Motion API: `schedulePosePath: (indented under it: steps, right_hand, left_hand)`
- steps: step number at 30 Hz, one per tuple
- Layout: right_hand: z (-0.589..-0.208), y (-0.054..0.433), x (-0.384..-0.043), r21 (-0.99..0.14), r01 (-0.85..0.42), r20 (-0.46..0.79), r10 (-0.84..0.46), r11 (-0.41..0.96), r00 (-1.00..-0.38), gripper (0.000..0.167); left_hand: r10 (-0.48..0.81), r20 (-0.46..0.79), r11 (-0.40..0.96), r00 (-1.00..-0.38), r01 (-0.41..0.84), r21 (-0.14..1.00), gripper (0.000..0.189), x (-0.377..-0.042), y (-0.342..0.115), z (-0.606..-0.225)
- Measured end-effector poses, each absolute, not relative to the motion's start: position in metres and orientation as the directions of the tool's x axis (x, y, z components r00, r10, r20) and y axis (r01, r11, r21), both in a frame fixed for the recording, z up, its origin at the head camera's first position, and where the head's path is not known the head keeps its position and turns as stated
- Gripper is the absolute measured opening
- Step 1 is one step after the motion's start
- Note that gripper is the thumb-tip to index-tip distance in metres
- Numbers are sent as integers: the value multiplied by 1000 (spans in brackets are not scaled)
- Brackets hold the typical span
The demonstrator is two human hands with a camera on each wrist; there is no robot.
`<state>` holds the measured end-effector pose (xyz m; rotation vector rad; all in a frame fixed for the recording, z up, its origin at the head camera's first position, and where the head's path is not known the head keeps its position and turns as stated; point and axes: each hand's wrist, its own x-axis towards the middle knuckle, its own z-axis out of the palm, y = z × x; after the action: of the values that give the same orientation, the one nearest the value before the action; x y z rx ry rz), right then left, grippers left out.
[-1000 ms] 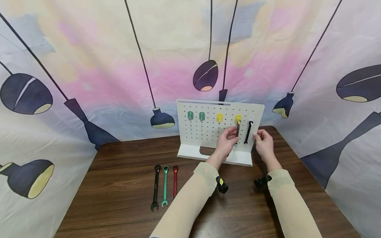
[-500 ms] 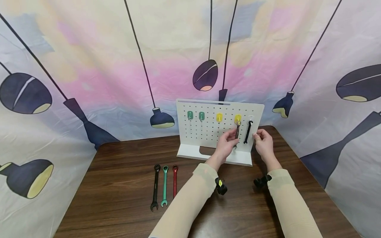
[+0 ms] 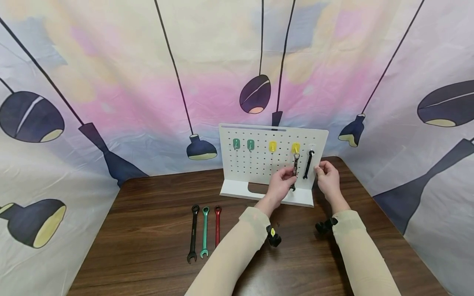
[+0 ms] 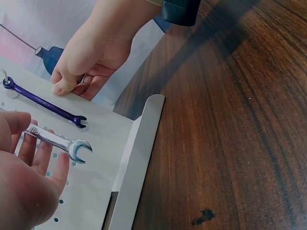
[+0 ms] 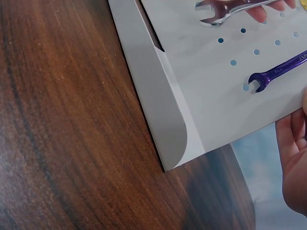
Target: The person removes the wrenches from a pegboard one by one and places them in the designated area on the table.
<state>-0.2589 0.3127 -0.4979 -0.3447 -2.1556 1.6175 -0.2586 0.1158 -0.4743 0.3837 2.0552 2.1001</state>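
In the head view my left hand (image 3: pixel 278 188) pinches a silver combination wrench (image 4: pixel 60 140) between thumb and fingers, its open end pointing down. The ring end stands just below the right yellow hook (image 3: pixel 295 147); whether it still touches the hook I cannot tell. My right hand (image 3: pixel 328 180) grips the right edge of the white pegboard (image 3: pixel 255 164). Between the two hands a dark wrench, purple in the wrist views (image 5: pixel 276 73), hangs by its ring from a white hook. Behind the silver wrench, some of my left fingers (image 4: pixel 42 152) show.
A black wrench (image 3: pixel 194 234), a green wrench (image 3: pixel 205 232) and a red wrench (image 3: pixel 217 226) lie side by side on the wooden table (image 3: pixel 148 230). Two green hooks (image 3: pixel 243 144) and another yellow hook (image 3: pixel 273 146) hold nothing. A printed cloth (image 3: pixel 148 82) hangs behind.
My left hand has moved slightly down and toward me with the silver wrench, whose ring end now sits lower against the yellow hook. The right hand stays on the board's edge.
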Motion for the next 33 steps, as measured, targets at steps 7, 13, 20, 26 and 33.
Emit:
schedulePosePath:
  steps: [7, 13, 20, 26, 33]
  right_hand:
    - [-499, 312, -258, -946, -81, 221, 438, 314, -871, 15]
    - [-500, 311, -258, -943, -94, 235, 439, 319, -867, 13]
    - [-500, 311, -258, -946, -89, 226, 437, 311, -871, 14]
    - [-498, 310, -257, -944, -93, 233, 441, 317, -867, 16]
    - [-498, 311, -257, -947, -79, 218, 444, 310, -869, 15]
  left_hand:
    - [289, 60, -32, -956, 53, 998, 32, -255, 115, -477]
    - [277, 54, -15, -959, 52, 999, 31, -255, 113, -479]
    - [284, 64, -16, -957, 62, 998, 29, -254, 110, -481]
    - [301, 80, -10, -950, 80, 997, 29, -255, 108, -479]
    - [303, 74, 9, -950, 80, 997, 28, -255, 107, -476]
